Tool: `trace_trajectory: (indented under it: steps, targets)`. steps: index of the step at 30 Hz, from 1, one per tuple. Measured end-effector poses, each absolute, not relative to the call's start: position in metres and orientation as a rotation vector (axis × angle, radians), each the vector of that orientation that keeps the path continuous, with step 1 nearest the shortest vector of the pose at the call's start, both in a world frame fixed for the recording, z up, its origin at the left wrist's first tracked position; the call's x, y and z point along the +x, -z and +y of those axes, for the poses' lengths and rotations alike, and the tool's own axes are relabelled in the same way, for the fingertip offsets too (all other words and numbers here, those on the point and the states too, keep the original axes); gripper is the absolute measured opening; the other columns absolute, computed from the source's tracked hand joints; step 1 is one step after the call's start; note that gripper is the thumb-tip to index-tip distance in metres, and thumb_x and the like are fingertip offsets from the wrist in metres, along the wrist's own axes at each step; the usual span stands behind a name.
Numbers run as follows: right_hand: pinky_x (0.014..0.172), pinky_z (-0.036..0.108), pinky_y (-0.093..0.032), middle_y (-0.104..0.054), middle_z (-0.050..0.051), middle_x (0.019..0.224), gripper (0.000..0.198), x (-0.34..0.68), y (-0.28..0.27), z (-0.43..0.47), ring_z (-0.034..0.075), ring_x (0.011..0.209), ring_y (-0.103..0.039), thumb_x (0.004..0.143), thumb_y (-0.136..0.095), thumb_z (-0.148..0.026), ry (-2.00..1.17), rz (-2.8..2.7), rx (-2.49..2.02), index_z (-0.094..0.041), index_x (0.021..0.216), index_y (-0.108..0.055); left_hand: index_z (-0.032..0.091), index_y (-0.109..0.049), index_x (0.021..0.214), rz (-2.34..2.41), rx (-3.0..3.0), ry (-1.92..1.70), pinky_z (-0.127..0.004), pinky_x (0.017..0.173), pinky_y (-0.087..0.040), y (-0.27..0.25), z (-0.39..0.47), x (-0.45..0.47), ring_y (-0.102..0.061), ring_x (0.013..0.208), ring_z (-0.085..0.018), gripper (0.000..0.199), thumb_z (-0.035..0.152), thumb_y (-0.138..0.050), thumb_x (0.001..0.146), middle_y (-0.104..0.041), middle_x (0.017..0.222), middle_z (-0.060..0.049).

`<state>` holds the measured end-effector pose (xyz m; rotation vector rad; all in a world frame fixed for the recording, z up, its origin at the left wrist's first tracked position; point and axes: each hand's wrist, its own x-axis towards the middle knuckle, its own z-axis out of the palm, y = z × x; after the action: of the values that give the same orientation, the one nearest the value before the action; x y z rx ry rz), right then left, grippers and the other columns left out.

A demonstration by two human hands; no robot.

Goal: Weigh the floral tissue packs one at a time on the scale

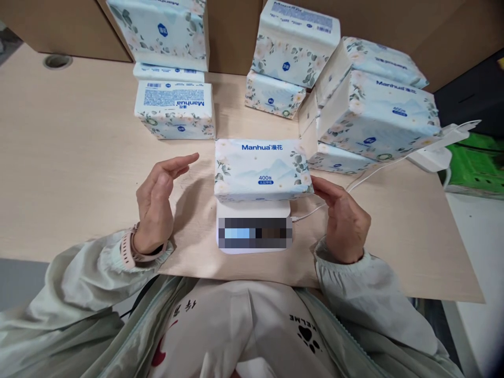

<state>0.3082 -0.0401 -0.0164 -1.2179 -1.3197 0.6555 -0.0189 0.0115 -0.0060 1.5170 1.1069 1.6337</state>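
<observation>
A pack of tissues (263, 167) with a pale blue floral wrapper lies on a white digital scale (254, 209), covering its platform. The scale's display is blurred out. To the left of the pack is my left hand (157, 197), its fingers stretched out and apart from the pack, holding nothing. My right hand (344, 218) is at the pack's right end, fingers extended, the tips at or very near its edge; I cannot tell whether they touch. Nothing is gripped by that hand either.
More tissue packs stand stacked at the back left (175, 110), back middle (295, 47) and right (378, 113). A white cable (321, 210) runs from the scale to a power strip (433, 155). Beyond it sits a green crate (476, 163). Brown cardboard (232, 37) stands behind.
</observation>
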Motion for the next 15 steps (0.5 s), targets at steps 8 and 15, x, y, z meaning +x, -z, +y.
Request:
trace_trajectory:
  steps: [8, 15]
  targets:
    - [0.113, 0.057, -0.061, -0.084, 0.004, 0.136, 0.035, 0.3073, 0.0179, -0.0398, 0.031, 0.136, -0.074, 0.114, -0.056, -0.045, -0.664, -1.318, -1.192, -0.033, 0.130, -0.086, 0.024, -0.087, 0.123, 1.133, 1.533, -1.608, -0.042, 0.109, -0.059, 0.0072, 0.0114, -0.0208, -0.079, 0.128, -0.026, 0.042, 0.051, -0.056, 0.115, -0.085, 0.130, -0.007]
    - [0.114, 0.057, -0.061, -0.085, 0.005, 0.133, 0.039, 0.3068, 0.0156, -0.0411, 0.031, 0.129, -0.077, 0.114, -0.056, -0.050, -0.687, -1.281, -1.225, -0.030, 0.128, -0.086, 0.025, -0.088, 0.104, 1.050, 1.494, -1.607, -0.046, 0.109, -0.061, -0.0003, 0.0100, -0.0174, -0.083, 0.118, -0.027, 0.040, 0.048, -0.057, 0.114, -0.089, 0.115, -0.005]
